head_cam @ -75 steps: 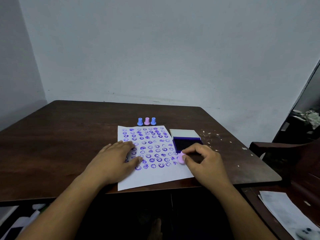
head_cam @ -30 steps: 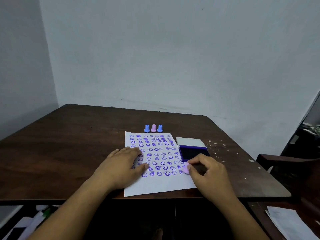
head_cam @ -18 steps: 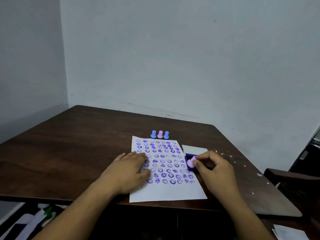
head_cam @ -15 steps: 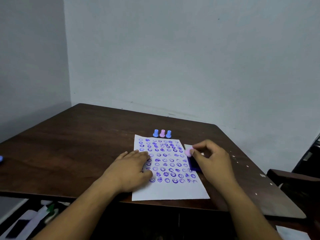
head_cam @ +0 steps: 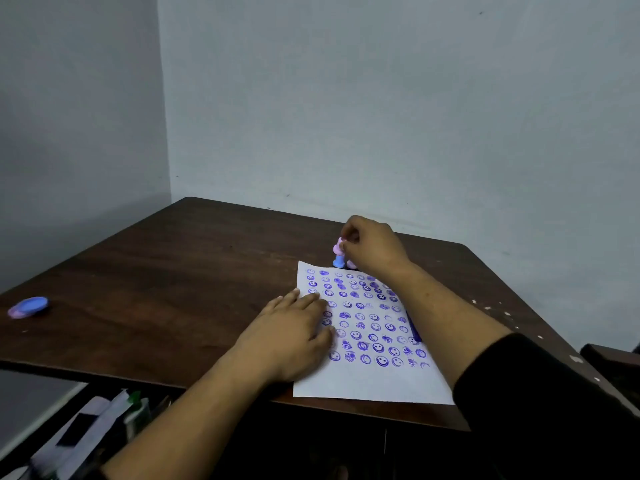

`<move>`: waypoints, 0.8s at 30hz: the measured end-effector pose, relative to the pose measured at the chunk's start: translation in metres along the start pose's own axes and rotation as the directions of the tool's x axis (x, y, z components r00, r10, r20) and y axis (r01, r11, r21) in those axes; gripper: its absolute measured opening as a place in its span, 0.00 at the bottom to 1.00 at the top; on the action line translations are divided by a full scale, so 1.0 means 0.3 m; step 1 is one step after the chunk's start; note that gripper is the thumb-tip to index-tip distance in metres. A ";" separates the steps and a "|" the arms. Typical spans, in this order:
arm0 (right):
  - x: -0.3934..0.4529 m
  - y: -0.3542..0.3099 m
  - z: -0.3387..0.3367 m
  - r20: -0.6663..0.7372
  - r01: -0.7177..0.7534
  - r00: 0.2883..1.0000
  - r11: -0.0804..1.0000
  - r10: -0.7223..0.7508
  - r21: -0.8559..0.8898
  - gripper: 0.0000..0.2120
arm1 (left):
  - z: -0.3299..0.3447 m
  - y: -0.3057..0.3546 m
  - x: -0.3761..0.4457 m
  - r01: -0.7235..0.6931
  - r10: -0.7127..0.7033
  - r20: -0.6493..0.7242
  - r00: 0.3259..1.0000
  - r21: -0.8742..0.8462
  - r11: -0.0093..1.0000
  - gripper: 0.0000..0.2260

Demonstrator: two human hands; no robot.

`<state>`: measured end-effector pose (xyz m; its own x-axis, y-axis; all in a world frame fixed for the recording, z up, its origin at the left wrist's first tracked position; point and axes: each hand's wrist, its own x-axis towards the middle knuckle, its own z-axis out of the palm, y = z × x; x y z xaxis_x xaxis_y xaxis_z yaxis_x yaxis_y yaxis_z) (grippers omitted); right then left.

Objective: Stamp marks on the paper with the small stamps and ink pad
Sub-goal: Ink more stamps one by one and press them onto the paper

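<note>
A white paper covered with several rows of purple stamped faces lies near the table's front edge. My left hand rests flat on its left side, fingers spread. My right hand is beyond the paper's far edge, pinching a pink stamp just above the row of small stamps there. A blue stamp stands directly under it, and another pink stamp peeks out beside it. The ink pad shows only as a purple sliver behind my right forearm.
The dark wooden table stands in a corner between two pale walls. A blue and pink oval lid-like object lies near the table's left edge. Papers and clutter sit below the table at lower left.
My right hand has carried the pink stamp from the paper's lower right, past the ink pad, to the row of stamps at the far edge. The camera turned left. My left hand stayed on the paper.
</note>
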<state>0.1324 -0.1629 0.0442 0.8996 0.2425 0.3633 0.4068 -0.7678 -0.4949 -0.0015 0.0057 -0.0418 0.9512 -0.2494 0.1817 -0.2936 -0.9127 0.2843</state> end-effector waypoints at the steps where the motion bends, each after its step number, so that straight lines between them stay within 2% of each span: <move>1: 0.022 -0.008 0.016 0.015 0.016 1.000 0.999 -0.015 -0.030 0.04 | -0.001 0.000 0.000 0.004 -0.004 -0.003 1.000 -0.009 1.000 0.28; 7: 0.104 -0.020 0.100 0.084 0.034 0.996 0.978 -0.017 -0.207 0.17 | -0.005 0.007 -0.010 0.002 -0.002 -0.022 1.000 -0.013 1.000 0.22; 16: 0.120 0.001 0.157 0.096 0.032 0.995 0.938 0.002 -0.346 0.17 | -0.004 0.011 -0.006 0.003 -0.003 -0.008 1.000 0.013 1.000 0.22; 24: 0.126 0.022 0.168 0.075 0.006 0.997 0.932 0.023 -0.361 0.17 | -0.011 0.008 -0.005 -0.006 0.006 0.011 1.000 0.041 0.999 0.24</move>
<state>0.1772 -0.1290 0.0149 0.9180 0.2689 0.2914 0.3273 -0.9288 -0.1739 -0.0039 0.0050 -0.0383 0.9506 -0.2581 0.1725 -0.2951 -0.9238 0.2439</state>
